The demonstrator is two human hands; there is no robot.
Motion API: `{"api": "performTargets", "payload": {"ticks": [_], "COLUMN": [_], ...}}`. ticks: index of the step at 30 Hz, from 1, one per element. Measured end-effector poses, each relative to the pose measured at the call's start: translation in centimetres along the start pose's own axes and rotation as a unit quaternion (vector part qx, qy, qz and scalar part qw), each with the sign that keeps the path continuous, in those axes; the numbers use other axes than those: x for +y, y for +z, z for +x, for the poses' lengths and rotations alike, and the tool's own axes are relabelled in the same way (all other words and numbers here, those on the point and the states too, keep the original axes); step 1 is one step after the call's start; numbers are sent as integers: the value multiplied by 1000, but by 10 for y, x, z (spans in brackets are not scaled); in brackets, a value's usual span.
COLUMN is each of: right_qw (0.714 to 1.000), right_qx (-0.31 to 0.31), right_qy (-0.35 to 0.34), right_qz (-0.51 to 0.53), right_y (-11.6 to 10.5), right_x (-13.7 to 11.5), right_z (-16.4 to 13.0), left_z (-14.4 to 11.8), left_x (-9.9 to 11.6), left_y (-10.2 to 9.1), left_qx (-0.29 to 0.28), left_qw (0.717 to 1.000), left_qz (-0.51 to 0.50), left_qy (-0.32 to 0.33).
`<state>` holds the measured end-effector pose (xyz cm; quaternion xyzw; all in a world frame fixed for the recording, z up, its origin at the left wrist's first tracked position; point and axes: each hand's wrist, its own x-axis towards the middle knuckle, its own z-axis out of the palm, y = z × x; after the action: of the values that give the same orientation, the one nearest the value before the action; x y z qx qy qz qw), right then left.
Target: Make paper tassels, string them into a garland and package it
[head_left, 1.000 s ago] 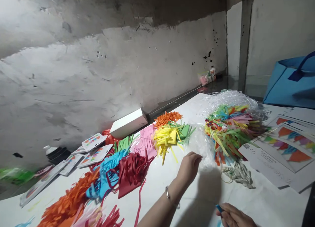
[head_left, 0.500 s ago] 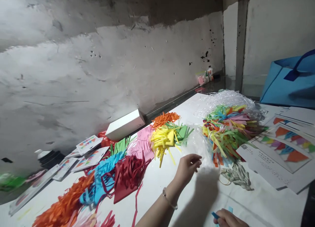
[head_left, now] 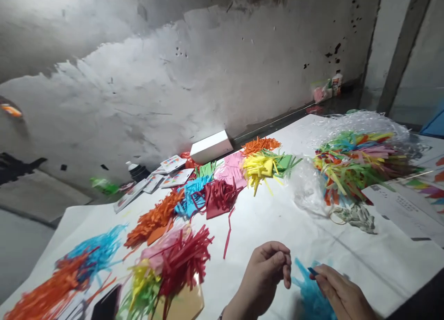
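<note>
Two hands of mine sit low in the head view, close together over the white worktop (head_left: 263, 223). My right hand (head_left: 342, 294) has its fingers (head_left: 321, 274) pinched shut on a small blue strip (head_left: 312, 271); only a short, dark-blue end of it shows past my fingertips, flat and narrow. Just below and between the hands lies a tuft of fringed blue paper (head_left: 310, 297), cut into thin slivers that fan outward, its lower part hidden by my right hand. My left hand (head_left: 265, 280) is loosely curled, thumb and forefinger near each other; I cannot tell whether anything is between them. It hovers just beside the blue strip, not touching it.

Farther out on the worktop, bundles of fringed paper lie in a loose row: a red bundle (head_left: 183, 260) near my left hand, an orange one (head_left: 156, 216) beyond it, then a yellow one (head_left: 258, 167). To the right, a clear plastic bag (head_left: 360, 126) holds a mixed heap of coloured strips (head_left: 350, 165). A white box (head_left: 211, 146) rests against the grey wall (head_left: 208, 70) behind the bundles. Printed sheets (head_left: 405, 209) lie at the right edge.
</note>
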<state>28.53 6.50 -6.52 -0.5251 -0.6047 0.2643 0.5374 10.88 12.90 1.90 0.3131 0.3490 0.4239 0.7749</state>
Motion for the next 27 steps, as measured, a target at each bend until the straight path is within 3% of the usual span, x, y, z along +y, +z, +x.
{"api": "performTargets", "payload": {"ticks": [4, 12, 20, 27], "right_qw": [996, 988, 977, 953], "right_qx": [-76, -132, -108, -96], "right_qy": [-48, -76, -177, -268], "right_qz": [-15, -29, -46, -101], "right_y": [-1, 4, 7, 16], "right_x": [-13, -46, -80, -91], "right_z": [-10, -23, -17, -22], "left_z": [-29, -68, -85, -96], "left_x": [-9, -20, -34, -45], "left_y": [-10, -20, -23, -26], "left_qx": [20, 50, 66, 88], "left_qw": [999, 996, 992, 988], "left_qz": [-39, -66, -76, -49], "left_qy": [20, 36, 70, 114]}}
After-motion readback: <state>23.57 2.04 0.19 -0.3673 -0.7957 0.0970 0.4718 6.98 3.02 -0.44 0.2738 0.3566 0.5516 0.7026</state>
